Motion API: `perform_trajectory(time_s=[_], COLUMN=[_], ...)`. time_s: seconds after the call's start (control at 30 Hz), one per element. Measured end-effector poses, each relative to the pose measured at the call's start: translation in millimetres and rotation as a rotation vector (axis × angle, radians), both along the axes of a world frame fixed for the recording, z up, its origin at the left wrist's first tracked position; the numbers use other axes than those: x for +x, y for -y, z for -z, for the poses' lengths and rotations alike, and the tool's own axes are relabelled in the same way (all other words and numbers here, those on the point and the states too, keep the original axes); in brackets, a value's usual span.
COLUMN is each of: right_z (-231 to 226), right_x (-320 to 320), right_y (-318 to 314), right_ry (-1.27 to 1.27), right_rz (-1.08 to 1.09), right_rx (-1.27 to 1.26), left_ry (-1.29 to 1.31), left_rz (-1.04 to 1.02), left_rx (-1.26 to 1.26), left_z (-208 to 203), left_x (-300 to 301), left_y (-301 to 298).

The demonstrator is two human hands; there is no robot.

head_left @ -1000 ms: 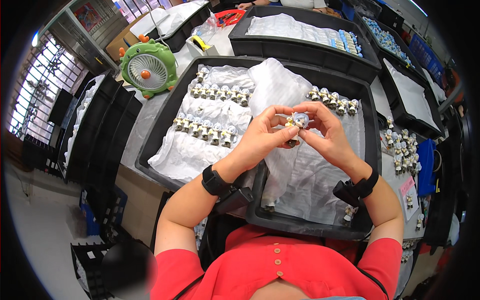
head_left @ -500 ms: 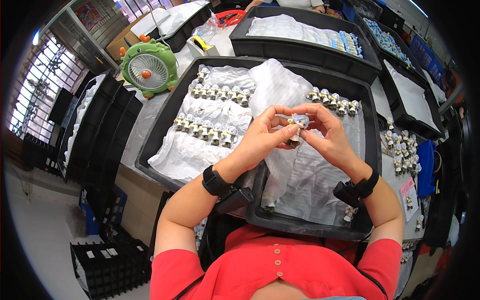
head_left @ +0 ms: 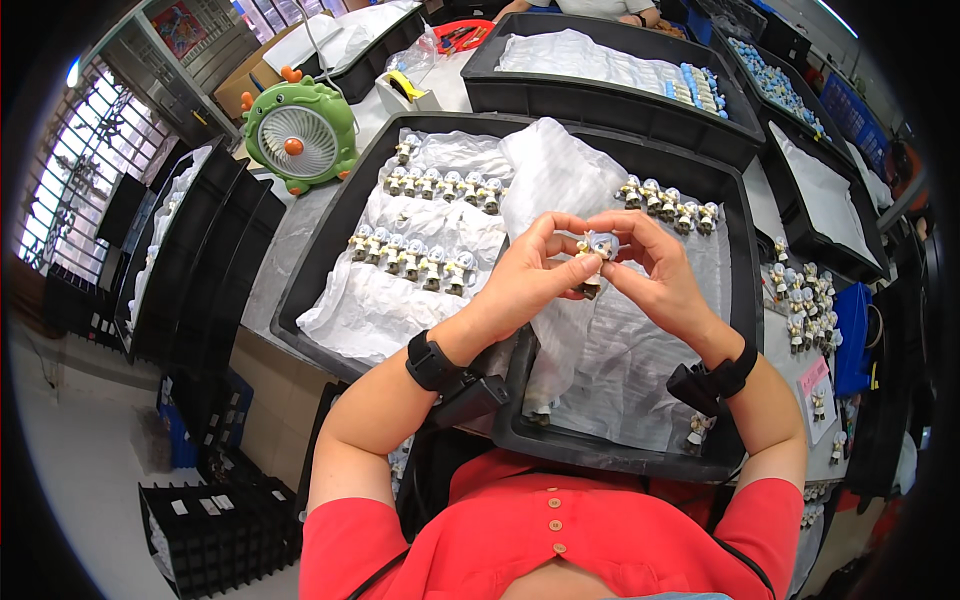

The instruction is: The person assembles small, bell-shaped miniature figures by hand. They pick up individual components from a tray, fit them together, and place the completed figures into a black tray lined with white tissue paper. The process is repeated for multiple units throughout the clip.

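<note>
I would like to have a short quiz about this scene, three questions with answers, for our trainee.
1. Open question: what is held between the left hand and the right hand?
2. True or false: the green fan stands on the person's left side.
3. Multiple choice: what colour is the left wristband?
A) red
B) black
C) white

Key:
1. A figurine.
2. True.
3. B.
</note>
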State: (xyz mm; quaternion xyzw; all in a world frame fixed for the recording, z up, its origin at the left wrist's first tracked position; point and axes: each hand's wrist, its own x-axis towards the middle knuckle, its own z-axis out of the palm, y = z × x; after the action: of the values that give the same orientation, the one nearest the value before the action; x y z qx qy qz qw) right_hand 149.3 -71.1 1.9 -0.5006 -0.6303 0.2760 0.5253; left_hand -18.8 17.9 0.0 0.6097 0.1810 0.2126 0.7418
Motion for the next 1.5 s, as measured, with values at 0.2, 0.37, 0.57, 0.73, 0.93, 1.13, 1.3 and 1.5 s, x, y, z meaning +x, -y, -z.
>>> perform_trajectory(time_s=[0.2, 0.37, 0.57, 0.73, 0.93, 1.13, 1.3, 1.5], right_z=[2.0, 0.5, 5.0, 3.2, 0.9, 0.5, 0.7, 0.4], right_x=[-2.8, -2.4, -2.0, -1.8, -1.9, -2.2, -1.7, -1.3], right_y=[-0.6, -0.5, -1.6, 0.1, 0.9, 1.2, 0.7, 1.1], right_ry=[-0.021, -0.058, -0.104, -0.093, -0.076, -0.061, -0.055, -0.070], right_rz=[0.035, 0.026, 0.010, 0.013, 0.011, 0.008, -0.002, -0.015], right_rx=[0.040, 0.041, 0.064, 0.047, 0.043, 0.053, 0.058, 0.057], left_ry=[0.001, 0.051, 0.054, 0.056, 0.075, 0.078, 0.076, 0.084], left_rz=[0.004, -0.015, -0.036, -0.045, -0.092, -0.100, -0.106, -0.115], left_rx=[0.024, 0.023, 0.001, -0.023, -0.045, -0.040, -0.023, -0.028], left_z=[2.9, 1.5, 0.5, -0.4, 0.2, 0.5, 1.1, -0.1], left_x=[0.8, 1.2, 1.3, 0.0, 1.2, 0.7, 0.4, 0.4], left_y=[-1.3, 1.2, 0.0, -1.2, -0.2, -0.7, -1.7, -1.6])
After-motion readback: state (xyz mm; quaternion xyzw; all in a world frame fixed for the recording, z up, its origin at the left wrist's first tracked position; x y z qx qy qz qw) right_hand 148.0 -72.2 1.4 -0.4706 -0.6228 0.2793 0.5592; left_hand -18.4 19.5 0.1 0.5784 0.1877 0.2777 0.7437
